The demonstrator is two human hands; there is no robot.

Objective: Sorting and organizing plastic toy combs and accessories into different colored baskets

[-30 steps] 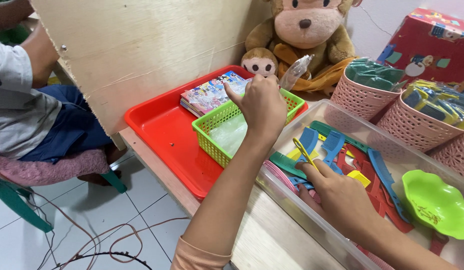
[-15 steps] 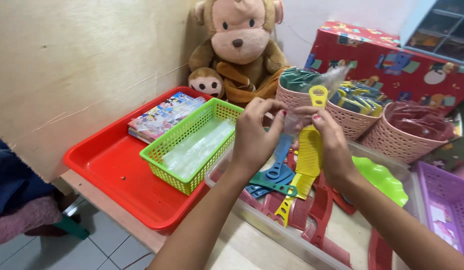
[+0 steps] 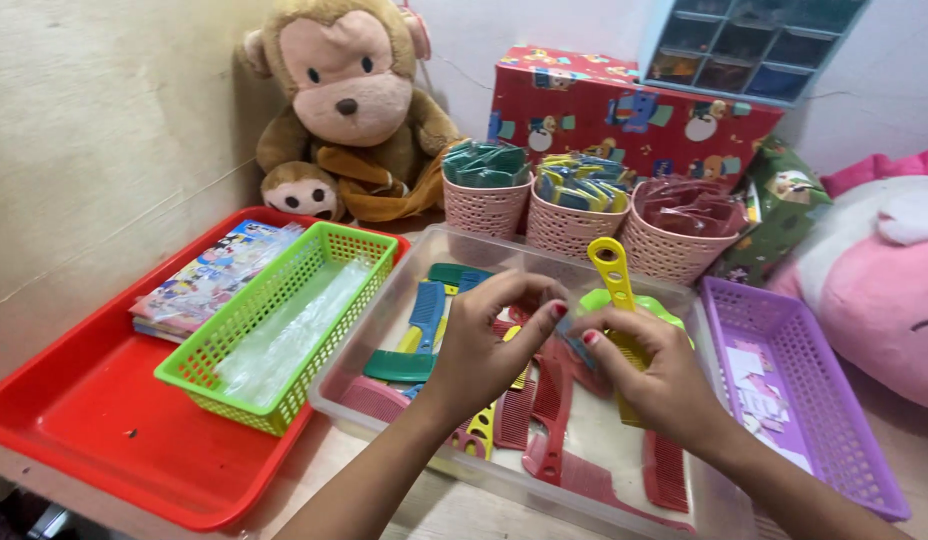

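My left hand (image 3: 489, 345) and my right hand (image 3: 649, 370) meet over a clear plastic bin (image 3: 384, 310) filled with several coloured combs (image 3: 424, 315). My right hand grips a yellow comb (image 3: 612, 270) whose handle sticks up above the fingers. The fingertips of both hands pinch a thin clear plastic sleeve between them, next to the yellow comb. Red combs (image 3: 549, 415) lie under the hands.
A green basket (image 3: 284, 300) with clear sleeves sits on a red tray (image 3: 94, 420) at left, beside a stack of printed cards (image 3: 214, 275). Three pink baskets (image 3: 574, 225), a purple basket (image 3: 814, 400), a lime dish (image 3: 594, 300), a monkey plush (image 3: 349, 110) and a wrapped box (image 3: 624, 110) surround the bin.
The view has swung right. My left hand left the green basket and joined my right hand, which lifted the yellow comb out of the bin. Both hands now sit lower over the bin.
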